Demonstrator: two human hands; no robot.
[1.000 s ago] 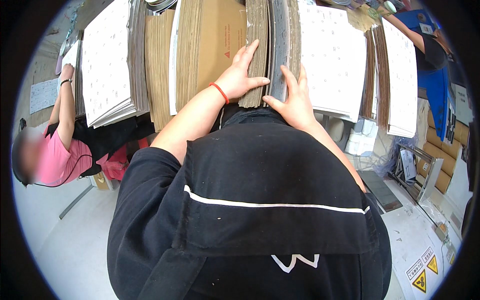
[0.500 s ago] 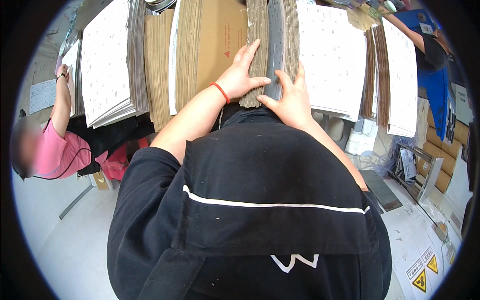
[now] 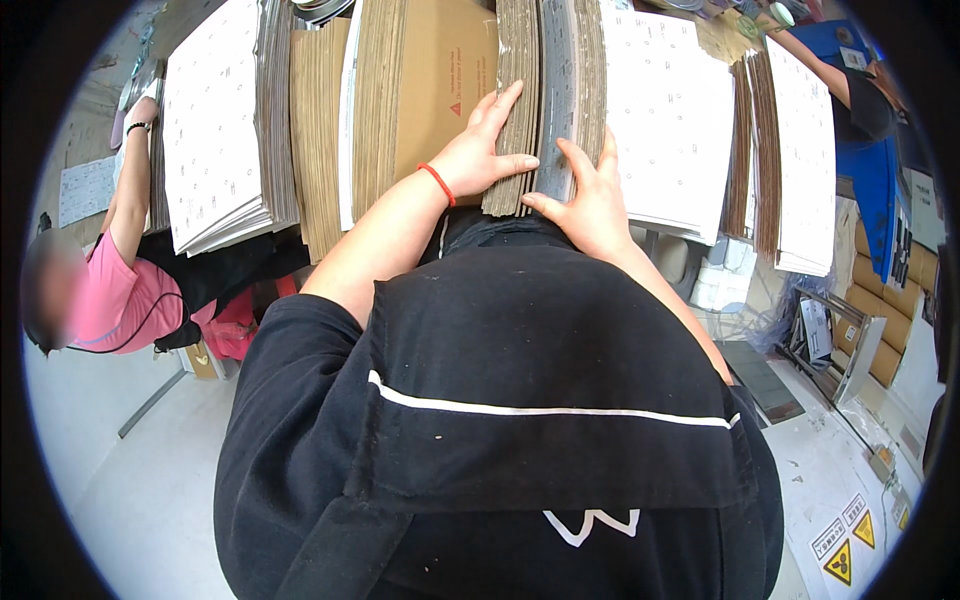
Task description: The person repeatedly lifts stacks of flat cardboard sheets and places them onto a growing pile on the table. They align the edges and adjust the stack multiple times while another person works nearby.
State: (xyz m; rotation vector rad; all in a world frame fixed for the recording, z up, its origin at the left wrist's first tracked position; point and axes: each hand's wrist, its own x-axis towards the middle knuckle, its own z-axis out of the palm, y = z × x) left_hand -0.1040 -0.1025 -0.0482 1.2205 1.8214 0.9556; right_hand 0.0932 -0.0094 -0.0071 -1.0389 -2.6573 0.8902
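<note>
- From here, the work in hand looks like sorting through upright layers of cardboard: the bare left hand [image 3: 470, 160] steadies while the bare right hand [image 3: 597, 205] parts sheets.
- The left hand lies splayed, its fingers and thumb over the edges of a thick brown stack of cardboard sheets [image 3: 516, 50]; it isn't clenched.
- The right hand is loosely spread too, thumb stretched toward the thin sheet edges, fingers by a second brown-edged cardboard bundle [image 3: 590, 80]. How hard the thumb presses, I can't tell.
- Between those two piles sits a grey, marked sheet face [image 3: 556, 110], just in front of the person's body.
- The next move probably calls for one thin edge to be separated cleanly, the left hand keeping the neighbouring sheets from slumping.
- Compared with half a second ago, the right hand sits slightly farther right, the visible grey face is narrower, and dark thin edges [image 3: 541, 80] now show beside the left-hand pile.
</note>
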